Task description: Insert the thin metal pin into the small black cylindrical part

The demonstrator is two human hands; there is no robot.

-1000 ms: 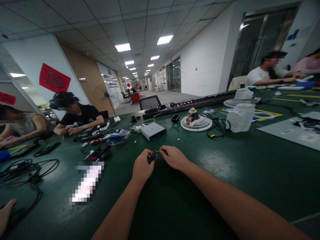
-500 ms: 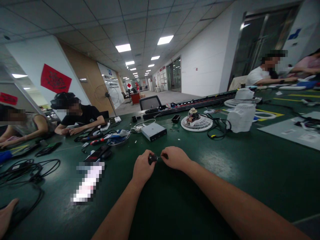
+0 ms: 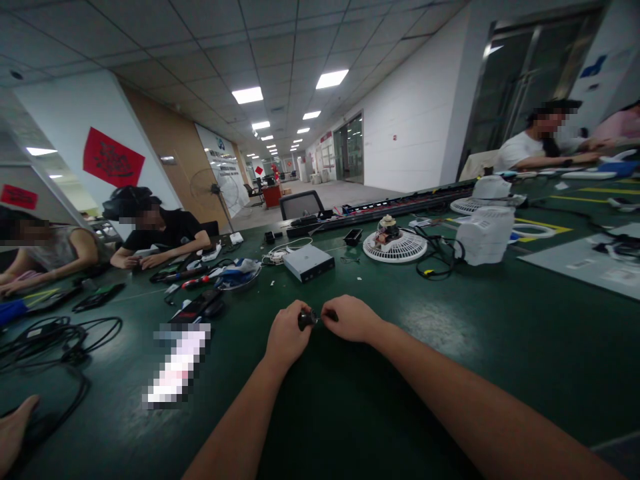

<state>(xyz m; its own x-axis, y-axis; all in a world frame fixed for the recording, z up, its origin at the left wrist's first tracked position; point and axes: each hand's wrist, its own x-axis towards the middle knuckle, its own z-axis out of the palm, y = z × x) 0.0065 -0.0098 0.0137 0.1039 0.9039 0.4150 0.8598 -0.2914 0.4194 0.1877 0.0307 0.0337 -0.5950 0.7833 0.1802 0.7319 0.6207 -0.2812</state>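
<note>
My left hand (image 3: 286,339) is closed around a small dark cylindrical piece (image 3: 305,319) with a shiny metal end facing right. Just beside that end, my right hand (image 3: 354,319) has its thumb and index finger pinched together. A small, thin metallic bit shows in the narrow space between the two hands, too small to name, and what the right fingertips hold is mostly hidden. Both hands are low over the green table (image 3: 370,413). Beyond them lies a silver optical drive (image 3: 309,263).
A white round fan grille with a motor (image 3: 395,247) lies behind the right hand, near a white plastic housing (image 3: 485,237) and black cable (image 3: 440,257). To the left are a phone (image 3: 197,305), tools and coiled cables (image 3: 65,340). Other people sit around the table; one hand (image 3: 17,427) shows at lower left.
The thin metallic bit between my hands shows less now. The dark piece has turned slightly, its metal end more visible. Both hands stay in nearly the same place; the view shifts slightly.
</note>
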